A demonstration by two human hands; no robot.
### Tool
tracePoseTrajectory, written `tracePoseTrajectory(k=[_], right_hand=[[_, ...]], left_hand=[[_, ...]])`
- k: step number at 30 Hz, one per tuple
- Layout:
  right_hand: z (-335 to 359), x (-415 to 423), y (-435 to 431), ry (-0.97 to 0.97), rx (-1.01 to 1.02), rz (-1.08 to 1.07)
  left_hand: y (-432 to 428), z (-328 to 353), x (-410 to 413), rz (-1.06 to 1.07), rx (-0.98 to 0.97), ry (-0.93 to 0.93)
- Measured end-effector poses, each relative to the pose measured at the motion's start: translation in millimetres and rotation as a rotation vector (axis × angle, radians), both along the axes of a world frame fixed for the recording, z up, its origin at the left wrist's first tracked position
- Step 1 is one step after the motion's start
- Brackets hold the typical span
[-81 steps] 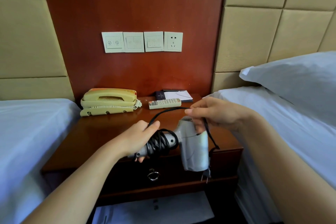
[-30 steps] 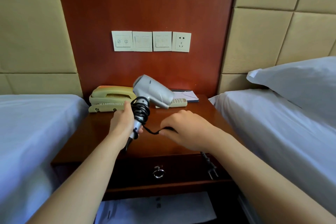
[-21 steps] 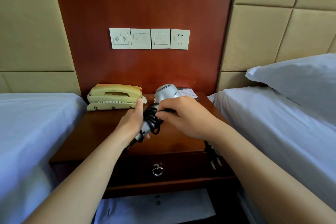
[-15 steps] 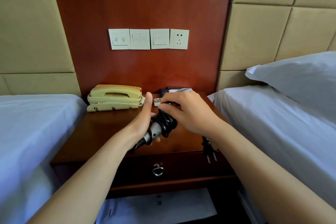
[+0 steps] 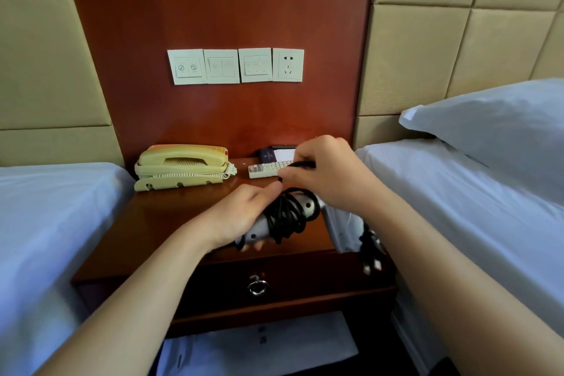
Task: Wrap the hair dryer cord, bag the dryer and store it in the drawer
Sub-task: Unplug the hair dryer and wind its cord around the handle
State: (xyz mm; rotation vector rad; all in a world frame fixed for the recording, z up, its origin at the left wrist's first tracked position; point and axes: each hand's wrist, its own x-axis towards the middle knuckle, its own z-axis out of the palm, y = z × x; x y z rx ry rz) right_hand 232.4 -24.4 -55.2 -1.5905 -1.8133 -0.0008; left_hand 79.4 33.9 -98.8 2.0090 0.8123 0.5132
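Since the previous frame the dryer [image 5: 341, 223] has swung nozzle-down; left hand [image 5: 241, 217] grips the handle, right hand [image 5: 323, 174] pinches the cord [image 5: 285, 217], so keep each turn taut and close.

A yellowish corded telephone [image 5: 182, 166] stands at the back left of the reddish-brown wooden nightstand [image 5: 158, 223], with its coiled cord at the right end. Near it, to the right, lies a white remote control [image 5: 262, 169], and just behind that a dark small notepad holder with white paper [image 5: 276, 153]. On the red wooden wall panel [image 5: 213, 3] is a row of four white switch and socket plates [image 5: 235, 65]. Two beds with white sheets [image 5: 45, 223] stand on both sides; a white pillow [image 5: 494, 125] lies on the right one.
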Motion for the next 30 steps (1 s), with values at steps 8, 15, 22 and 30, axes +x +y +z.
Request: tracePoseTrajectory(k=[8, 15, 22, 30], right_hand=[[-1, 3, -2, -0.073, -0.057, 0.016], [-6, -14, -8, -0.252, 0.027, 0.041], [-3, 36, 2, -0.195, -0.114, 0.052], [-31, 85, 20, 0.528, -0.453, 0.325]], left_hand=[[-3, -3, 1, 0.002, 0.07, 0.117], [1, -12, 1, -0.011, 0.287, 0.278], [4, -7, -6, -0.008, 0.161, 0.285], [-7, 1, -2, -0.017, 0.122, 0.26]])
